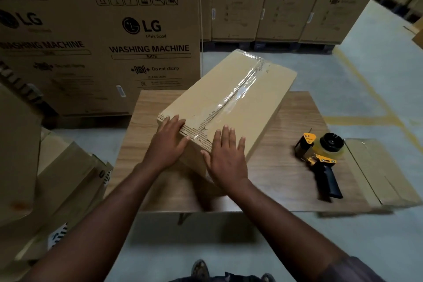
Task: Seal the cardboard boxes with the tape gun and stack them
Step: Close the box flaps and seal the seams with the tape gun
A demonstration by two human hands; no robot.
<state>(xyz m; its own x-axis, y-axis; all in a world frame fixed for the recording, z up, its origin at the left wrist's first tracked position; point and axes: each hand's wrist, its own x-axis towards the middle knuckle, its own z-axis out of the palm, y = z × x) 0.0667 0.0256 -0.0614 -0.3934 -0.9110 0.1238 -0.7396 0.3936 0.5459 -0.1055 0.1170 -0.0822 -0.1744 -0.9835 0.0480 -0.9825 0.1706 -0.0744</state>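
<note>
A long cardboard box [247, 98] lies at an angle on a low wooden table [281, 181]. Clear tape runs along its top seam from the near end to the far end. My left hand [168, 142] lies flat with straight fingers over the box's near left corner. My right hand [226, 158] presses flat on the near right edge, fingers spread. A yellow and black tape gun [320, 158] with a roll of clear tape lies on the table to the right, apart from both hands.
Large washing machine cartons [109, 36] stand behind the table at left and along the back [274, 2]. Several cardboard boxes [52, 178] are piled at left. A flat cardboard piece [384, 174] lies at the table's right end. Yellow floor lines [366, 98] run on the right.
</note>
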